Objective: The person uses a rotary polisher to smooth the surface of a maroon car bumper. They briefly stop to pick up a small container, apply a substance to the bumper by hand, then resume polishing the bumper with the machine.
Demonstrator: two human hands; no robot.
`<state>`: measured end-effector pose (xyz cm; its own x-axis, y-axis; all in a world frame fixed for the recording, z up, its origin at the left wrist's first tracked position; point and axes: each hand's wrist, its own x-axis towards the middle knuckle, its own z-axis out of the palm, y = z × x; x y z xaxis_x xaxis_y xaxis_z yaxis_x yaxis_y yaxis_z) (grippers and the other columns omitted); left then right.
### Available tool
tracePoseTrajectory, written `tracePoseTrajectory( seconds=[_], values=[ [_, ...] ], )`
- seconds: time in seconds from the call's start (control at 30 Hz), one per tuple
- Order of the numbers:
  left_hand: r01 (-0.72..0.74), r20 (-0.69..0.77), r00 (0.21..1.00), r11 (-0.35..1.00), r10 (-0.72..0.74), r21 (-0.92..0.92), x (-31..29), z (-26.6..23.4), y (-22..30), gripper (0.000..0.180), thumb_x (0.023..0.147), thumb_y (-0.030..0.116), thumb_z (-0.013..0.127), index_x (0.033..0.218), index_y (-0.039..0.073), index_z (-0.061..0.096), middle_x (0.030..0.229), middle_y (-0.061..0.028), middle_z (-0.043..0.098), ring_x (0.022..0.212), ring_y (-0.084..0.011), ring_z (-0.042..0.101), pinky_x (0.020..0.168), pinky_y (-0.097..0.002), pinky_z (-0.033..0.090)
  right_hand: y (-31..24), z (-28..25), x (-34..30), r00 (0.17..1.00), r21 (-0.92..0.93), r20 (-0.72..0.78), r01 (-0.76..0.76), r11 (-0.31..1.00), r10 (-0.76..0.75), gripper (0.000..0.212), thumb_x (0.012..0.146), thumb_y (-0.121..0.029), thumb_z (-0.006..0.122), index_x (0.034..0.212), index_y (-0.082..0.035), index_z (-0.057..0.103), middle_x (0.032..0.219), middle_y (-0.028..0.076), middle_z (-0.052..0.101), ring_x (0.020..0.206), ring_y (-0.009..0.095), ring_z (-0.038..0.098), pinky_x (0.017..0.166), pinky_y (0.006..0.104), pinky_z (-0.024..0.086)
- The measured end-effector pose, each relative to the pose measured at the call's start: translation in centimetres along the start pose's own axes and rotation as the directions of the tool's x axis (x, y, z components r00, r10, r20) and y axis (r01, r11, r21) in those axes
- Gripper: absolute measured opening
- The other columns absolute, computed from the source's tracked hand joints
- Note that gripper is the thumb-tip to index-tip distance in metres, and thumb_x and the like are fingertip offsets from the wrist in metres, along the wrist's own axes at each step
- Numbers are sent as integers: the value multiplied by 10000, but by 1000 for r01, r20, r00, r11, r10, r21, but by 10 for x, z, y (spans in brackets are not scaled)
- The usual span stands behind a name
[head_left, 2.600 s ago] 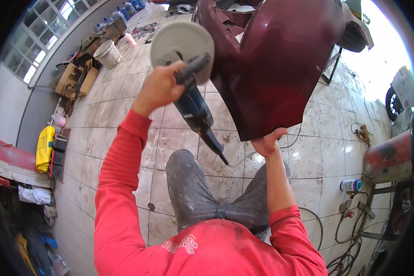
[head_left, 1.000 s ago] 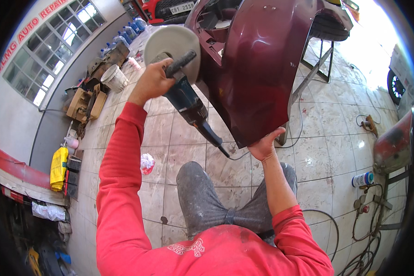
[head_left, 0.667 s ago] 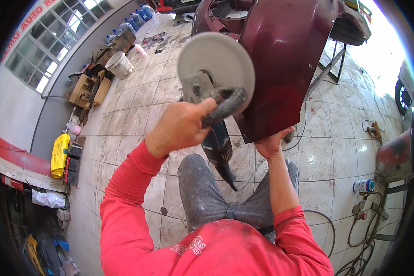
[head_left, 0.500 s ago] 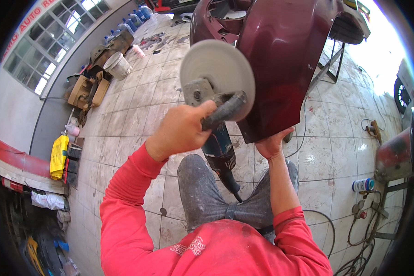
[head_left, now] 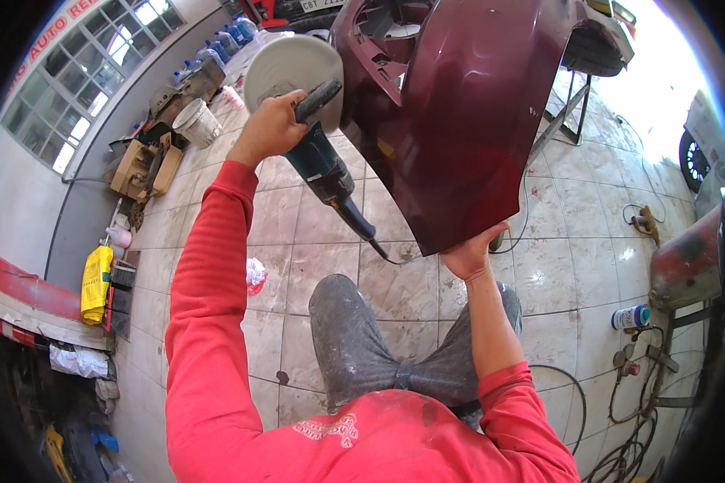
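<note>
My left hand (head_left: 267, 130) is wrapped around the black front handle of an electric polisher (head_left: 324, 167). Its round, pale pad (head_left: 286, 66) sits against or just beside the left edge of a glossy dark-red car bumper (head_left: 479, 121); I cannot tell whether they touch. The tool's body slants down toward me, with its cord trailing from the rear end. At the bumper's lower corner, my right hand (head_left: 469, 256) grips the edge from below, its fingers partly hidden behind the panel.
A metal stand (head_left: 570, 117) stands beneath the bumper's right side. On the tiled floor at left are a white bucket (head_left: 197, 122) and a cardboard box (head_left: 147, 167). To the right lie a small can (head_left: 630, 317), a red tank (head_left: 686, 262) and coiled hoses (head_left: 624, 455).
My left hand has carried the polisher left and farther away, from in front of the bumper to its left edge. My right hand keeps its hold on the corner.
</note>
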<state>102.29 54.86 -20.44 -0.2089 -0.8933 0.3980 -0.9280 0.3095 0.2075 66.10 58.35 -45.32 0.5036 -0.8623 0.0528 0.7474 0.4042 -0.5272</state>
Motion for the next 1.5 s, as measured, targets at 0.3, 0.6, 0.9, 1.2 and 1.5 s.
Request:
tracePoseTrajectory(
  seconds=[0.3,0.6,0.9,1.2,1.5],
  values=[
    [-46,46,998,999,45,15,-68,8,79,390,789,91,745,1165,113,641,764,-224,685,801,-460,708,687,-535,555,6,-4,3,999,30,-26,23,999,-22,1465,562,-1127,373,1723,-247,206,1763,-6,270,1591,282,278,1305,506,219],
    [-138,207,969,990,132,15,-125,31,180,279,821,113,725,1043,80,559,657,-161,660,650,-412,703,578,-528,542,3,-4,4,1000,3,6,7,1000,-7,1493,549,-1141,353,1727,-236,196,1761,14,276,1592,290,276,1305,517,213],
    [-3,66,998,993,11,-119,-76,15,105,342,819,117,737,1143,120,626,781,-221,693,809,-471,703,694,-546,560,2,-8,3,1000,31,-4,29,999,-29,1449,583,-1120,371,1724,-244,198,1757,8,280,1587,294,289,1296,505,248],
    [-11,-79,997,997,6,-73,-41,26,12,319,819,91,729,1130,85,657,825,-246,701,854,-476,697,718,-526,565,-5,8,-4,999,68,36,17,998,-19,1401,623,-1110,359,1722,-253,209,1765,1,266,1590,288,283,1303,515,228],
    [-54,-66,996,998,53,-16,-155,82,96,314,791,137,787,1029,125,582,684,-155,671,661,-405,711,575,-501,556,-5,13,-5,999,63,-45,12,998,-10,1396,626,-1125,306,1715,-253,250,1751,-8,303,1581,283,299,1301,508,222]
  ],
)
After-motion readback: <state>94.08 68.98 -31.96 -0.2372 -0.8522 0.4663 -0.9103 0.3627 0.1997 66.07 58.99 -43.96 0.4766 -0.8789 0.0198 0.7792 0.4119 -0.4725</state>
